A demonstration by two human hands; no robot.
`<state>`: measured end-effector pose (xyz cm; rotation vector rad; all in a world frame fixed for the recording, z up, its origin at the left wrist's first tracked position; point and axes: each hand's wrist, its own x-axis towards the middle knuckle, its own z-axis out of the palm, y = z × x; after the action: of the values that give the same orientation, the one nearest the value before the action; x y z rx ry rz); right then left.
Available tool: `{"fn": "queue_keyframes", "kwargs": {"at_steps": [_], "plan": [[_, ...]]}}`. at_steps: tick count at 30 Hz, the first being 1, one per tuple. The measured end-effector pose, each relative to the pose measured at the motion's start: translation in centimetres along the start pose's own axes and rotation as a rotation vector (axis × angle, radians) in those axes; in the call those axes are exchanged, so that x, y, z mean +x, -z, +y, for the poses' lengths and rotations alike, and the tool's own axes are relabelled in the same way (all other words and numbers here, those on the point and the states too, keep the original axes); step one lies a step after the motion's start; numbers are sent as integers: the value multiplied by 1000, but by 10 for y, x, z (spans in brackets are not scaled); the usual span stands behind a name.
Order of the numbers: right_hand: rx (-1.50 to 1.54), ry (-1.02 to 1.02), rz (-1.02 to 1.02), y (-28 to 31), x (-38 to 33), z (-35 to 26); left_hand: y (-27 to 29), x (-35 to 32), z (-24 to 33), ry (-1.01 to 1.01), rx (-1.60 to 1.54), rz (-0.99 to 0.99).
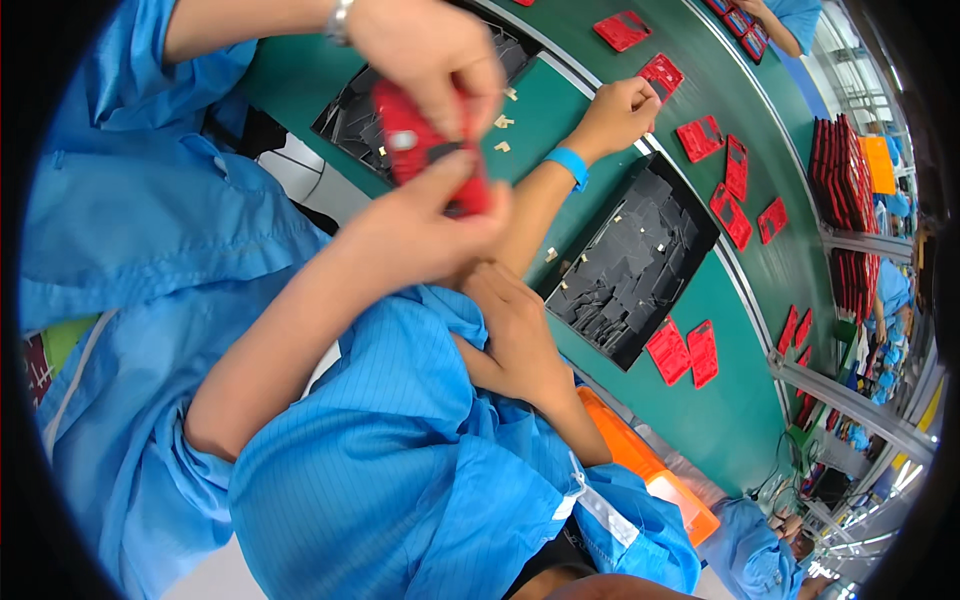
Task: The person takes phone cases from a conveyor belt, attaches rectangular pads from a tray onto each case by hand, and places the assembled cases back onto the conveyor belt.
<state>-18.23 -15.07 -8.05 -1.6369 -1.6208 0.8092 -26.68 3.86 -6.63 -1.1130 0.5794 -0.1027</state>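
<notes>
My left arm, with a blue band at the wrist, reaches across the green table toward the conveyor. My left hand is closed, its fingertips pinched at the near edge of a red plastic shell; a small dark patch shows beside the fingertips. My right hand rests against my left elbow, thumb apart, nothing seen in it, some fingers partly hidden. Just beyond my left forearm stands a black tray of loose dark grey flat pieces. At my left a co-worker's two hands hold another red shell, blurred by motion.
Several red shells lie on the green conveyor behind a metal rail. Two more shells lie right of the tray. Another tray sits before the co-worker. An orange bin is below the table edge; stacked red trays stand far right.
</notes>
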Motion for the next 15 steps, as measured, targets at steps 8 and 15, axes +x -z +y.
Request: {"fn": "queue_keyframes", "kwargs": {"at_steps": [8, 15], "plan": [[470, -123, -94, 59, -51, 47, -94, 284, 70, -1428, 1989, -554], [351, -397, 803, 227, -146, 98, -91, 277, 56, -1269, 2030, -515]]}}
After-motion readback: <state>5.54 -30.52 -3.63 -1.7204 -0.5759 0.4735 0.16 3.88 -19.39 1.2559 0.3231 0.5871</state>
